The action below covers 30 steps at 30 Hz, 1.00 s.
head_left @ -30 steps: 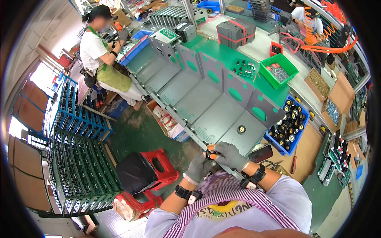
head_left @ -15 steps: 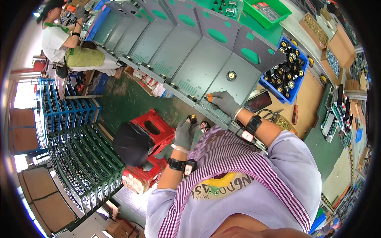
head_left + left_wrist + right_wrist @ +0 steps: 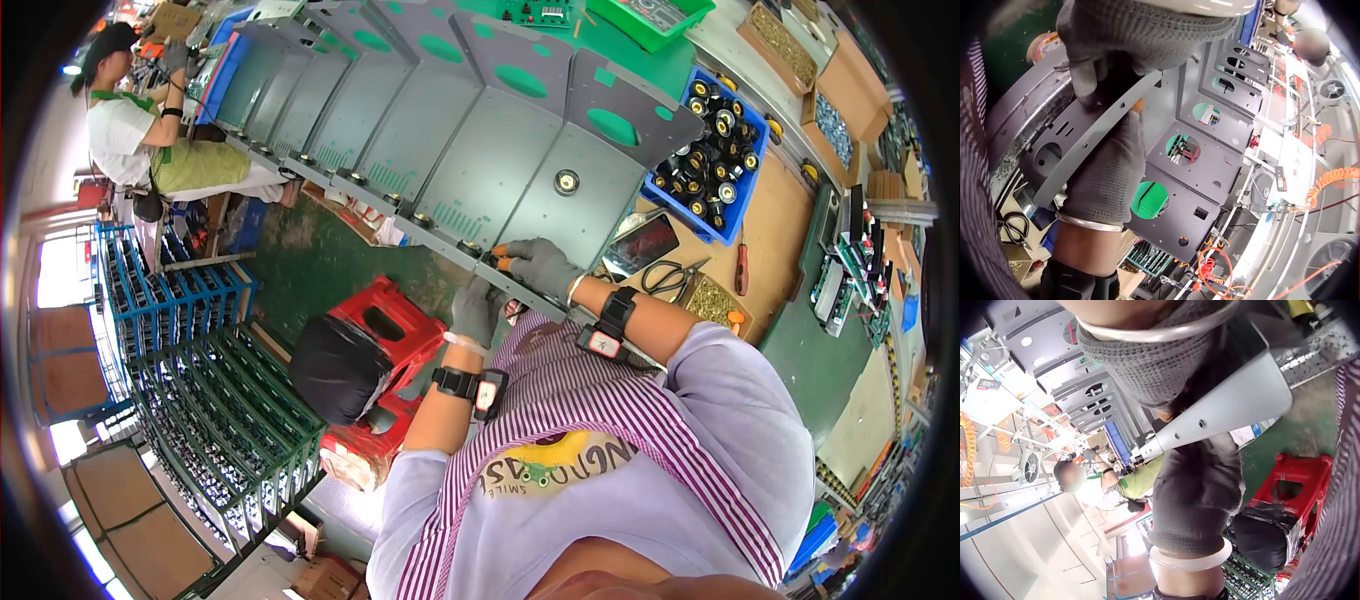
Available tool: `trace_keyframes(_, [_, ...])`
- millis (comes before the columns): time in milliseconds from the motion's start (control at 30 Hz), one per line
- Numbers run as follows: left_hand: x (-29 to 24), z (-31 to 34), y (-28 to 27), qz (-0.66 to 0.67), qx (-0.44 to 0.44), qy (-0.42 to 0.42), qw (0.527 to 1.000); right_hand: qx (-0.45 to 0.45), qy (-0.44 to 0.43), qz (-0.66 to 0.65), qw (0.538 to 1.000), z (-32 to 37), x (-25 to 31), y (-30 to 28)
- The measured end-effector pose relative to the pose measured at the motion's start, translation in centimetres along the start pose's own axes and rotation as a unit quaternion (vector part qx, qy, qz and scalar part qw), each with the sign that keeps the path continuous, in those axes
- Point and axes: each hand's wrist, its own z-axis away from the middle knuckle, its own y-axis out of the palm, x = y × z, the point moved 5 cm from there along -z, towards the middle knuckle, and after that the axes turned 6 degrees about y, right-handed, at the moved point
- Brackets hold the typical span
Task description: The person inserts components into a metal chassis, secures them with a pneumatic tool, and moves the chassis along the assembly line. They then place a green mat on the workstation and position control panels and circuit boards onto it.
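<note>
A long grey sheet-metal chassis [image 3: 480, 150] with upright dividers lies across the bench, its narrow front flange [image 3: 545, 303] towards me. My gloved left hand [image 3: 477, 308] is at the outer side of that flange, fingers curled [image 3: 1147, 34] round a black part mostly hidden by the glove. On the inner side, my gloved right hand [image 3: 540, 268] has its orange-tipped fingers at the flange, opposite the left; I cannot tell whether they pinch anything. Small dark and brass fittings [image 3: 470, 247] line the flange to the left. One black round part with a brass centre [image 3: 566, 182] stands on the nearest panel.
Right of the chassis are a blue bin [image 3: 757, 195] of similar black parts, a phone [image 3: 642, 245], scissors [image 3: 668, 277] and a screwdriver [image 3: 742, 268]. Red stools [image 3: 405, 320] stand at left, near racks [image 3: 215, 400]. Another person [image 3: 140, 140] works at the far end.
Both hands were together at the flange, then parted, the left showing a black and brass part below. The left hand has since risen to the flange's outer side. The head view has tilted down.
</note>
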Motion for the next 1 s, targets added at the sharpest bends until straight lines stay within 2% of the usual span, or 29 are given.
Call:
trace_keyframes(33, [-0.5,0.3,0.5,0.206,-0.033,-0.058,0.976,0.0,0.012,0.002,1.0,-0.3,-0.3,0.0])
trace_keyframes(67, [-0.7,0.5,1.1,0.403,-0.066,-0.115,0.906,0.001,0.026,0.004,1.0,-0.5,-0.6,0.1])
trace_keyframes(167, [-1.8,0.7,1.6,0.37,-0.037,-0.11,0.922,0.028,0.044,0.008,0.999,-0.5,0.1,-0.2])
trace_keyframes(267, [-1.0,0.3,1.0,0.256,-0.111,-0.151,0.948,0.06,0.069,0.037,0.995,-0.4,2.2,-1.0])
trace_keyframes(367, [-1.8,0.3,1.0,0.216,-0.093,-0.157,0.959,0.091,0.097,0.025,0.991,-1.0,2.2,-1.3])
trace_keyframes(500, [-2.6,0.3,1.1,0.21,-0.099,-0.156,0.96,0.133,0.078,-0.025,0.988,-2.3,1.2,-1.1])
trace_keyframes(600, [-1.2,0.2,0.6,0.211,-0.097,-0.15,0.961,0.126,0.055,-0.001,0.99,-2.4,1.4,-0.8])
trace_keyframes(700, [-0.9,0.0,0.5,0.216,-0.074,-0.149,0.962,0.139,0.027,0.082,0.986,-2.1,2.7,-1.1])
trace_keyframes(767, [-1.3,0.2,0.7,0.228,-0.052,-0.162,0.959,0.138,0.041,0.073,0.987,-2.2,2.8,-1.1])
trace_keyframes(900, [-1.7,0.0,0.7,0.22,-0.07,-0.148,0.962,0.14,0.038,0.022,0.989,-2.7,2.1,-1.2])
trace_keyframes(1000, [-2.1,0.2,1.0,0.221,-0.084,-0.144,0.961,0.172,0.045,0.12,0.977,-2.5,2.4,-1.8])
